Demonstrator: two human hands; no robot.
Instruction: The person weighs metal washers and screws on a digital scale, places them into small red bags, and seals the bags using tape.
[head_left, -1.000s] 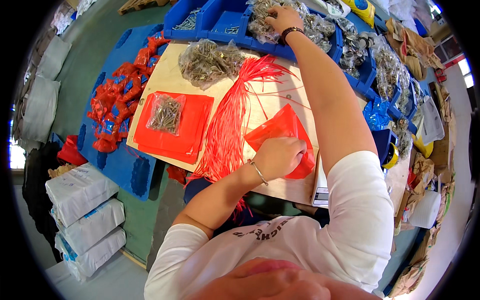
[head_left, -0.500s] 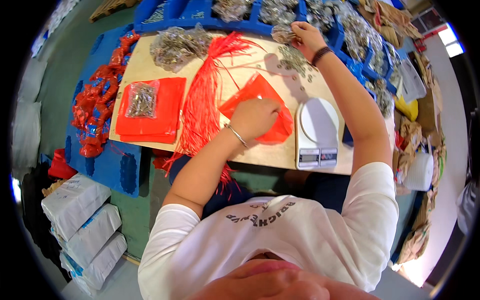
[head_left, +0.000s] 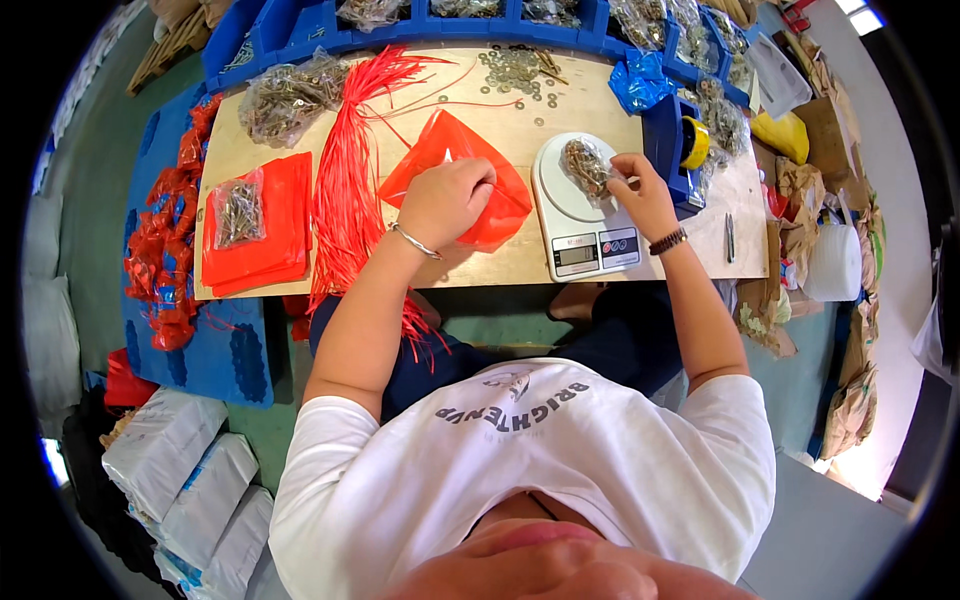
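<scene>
My left hand (head_left: pixel 447 200), fingers curled closed, grips an open red plastic bag (head_left: pixel 492 210) on the wooden table (head_left: pixel 725 250). My right hand (head_left: pixel 640 190) has its fingertips closed on a small clear bag of metal hardware (head_left: pixel 585 165), on or just over the plate of a white kitchen scale (head_left: pixel 590 250). A pile of flat red bags (head_left: pixel 275 260) with a bag of screws (head_left: pixel 237 210) on top lies to the left, beside a long bundle of red ties (head_left: pixel 345 200). Loose washers (head_left: pixel 505 70) and a tweezer-like metal tool (head_left: pixel 730 238) lie on the wood.
Blue bins (head_left: pixel 280 25) of hardware run along the back, with a bagged hardware heap (head_left: pixel 290 105) before them. At right are a tape dispenser (head_left: pixel 665 145) and a blue bag (head_left: pixel 640 80). Filled red bags (head_left: pixel 165 260) cover a blue pallet at left, above wrapped white bundles (head_left: pixel 165 450).
My right hand has come from the back bins down to the scale, bringing a small hardware bag. My left hand stays at the red bag. The view has shifted, uncovering the scale.
</scene>
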